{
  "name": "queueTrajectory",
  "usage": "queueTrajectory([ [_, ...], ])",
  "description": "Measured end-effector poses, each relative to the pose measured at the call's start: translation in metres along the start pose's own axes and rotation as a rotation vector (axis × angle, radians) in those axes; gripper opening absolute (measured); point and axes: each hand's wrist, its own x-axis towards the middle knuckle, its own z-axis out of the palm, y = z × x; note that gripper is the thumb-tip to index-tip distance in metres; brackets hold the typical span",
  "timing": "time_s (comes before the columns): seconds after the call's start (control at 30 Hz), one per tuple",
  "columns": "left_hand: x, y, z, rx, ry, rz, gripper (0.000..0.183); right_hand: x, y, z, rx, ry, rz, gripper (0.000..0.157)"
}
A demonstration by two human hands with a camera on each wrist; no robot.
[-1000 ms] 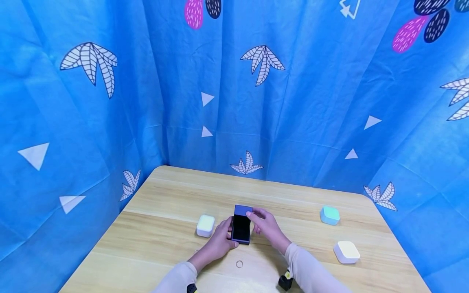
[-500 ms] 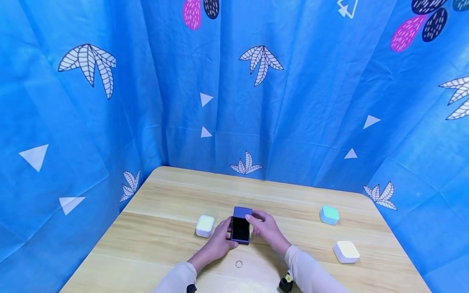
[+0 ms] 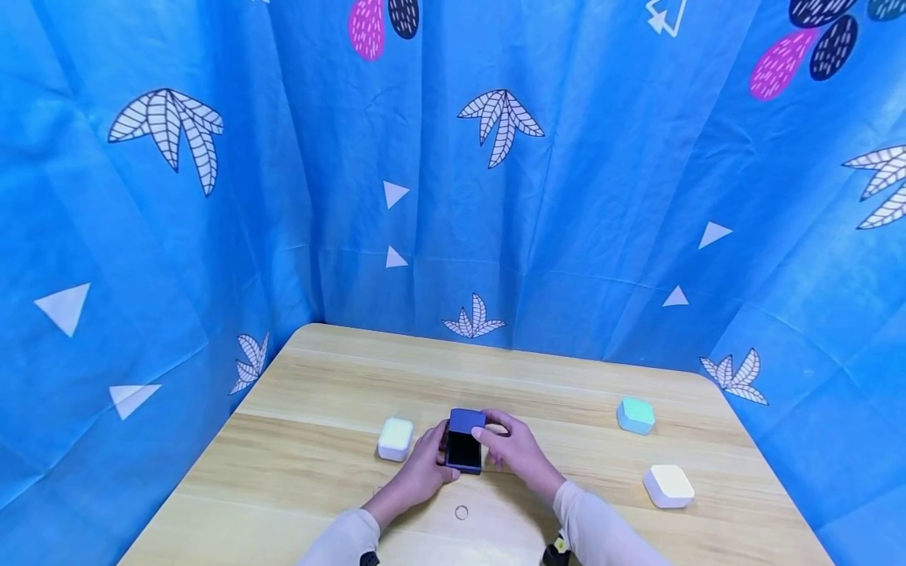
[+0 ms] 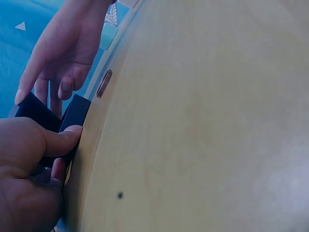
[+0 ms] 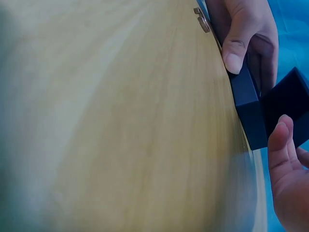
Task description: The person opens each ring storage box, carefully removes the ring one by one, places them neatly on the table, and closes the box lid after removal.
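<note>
Holding a box (image 3: pixel 465 442), hands (image 3: pixel 425 465) (image 3: pixel 515 446) sit inside tabletop edges (image 3: pixel 566 362).

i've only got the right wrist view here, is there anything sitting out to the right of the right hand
Observer: Yes. The head view shows a mint green block and a white block on the table, to the right of the right hand.
Operator: ok and the opposite side
Observer: There's a second white block just beyond the left hand, on its left.
Operator: what about the inside of the box, is anything in there
Observer: From the head view the visible part of the inside is plain black, and I can't make out anything in it.
</note>
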Motion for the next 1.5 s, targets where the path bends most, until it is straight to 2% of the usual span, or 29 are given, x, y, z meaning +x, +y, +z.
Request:
queueTrajectory([
  [0.33, -0.0016, -0.0007, -0.0004, 0.043, -0.001, 0.0, 0.085, -0.0039, -0.001, -0.0045, -0.049, -0.082, -0.007, 0.079],
  [0.57, -0.0022, 0.0001, 0.0013, 0.066, 0.001, -0.021, 0.089, -0.0047, -0.0006, -0.0056, -0.153, -0.119, -0.055, 0.085],
  [0.83, -0.0035, 0.0008, 0.001, 0.034, -0.014, -0.046, 0.09, -0.0077, 0.0004, -0.0036, -0.156, -0.135, -0.053, 0.086],
  [1.17, -0.0041, 0.0012, -0.0006, 0.037, -0.013, -0.012, 0.089, -0.008, 0.0056, 0.0007, -0.215, -0.153, -0.144, 0.085],
  [1.5, -0.0046, 0.0011, 0.0009, 0.069, -0.02, -0.013, 0.087, -0.0092, 0.0062, 0.0028, -0.248, -0.145, -0.151, 0.083],
])
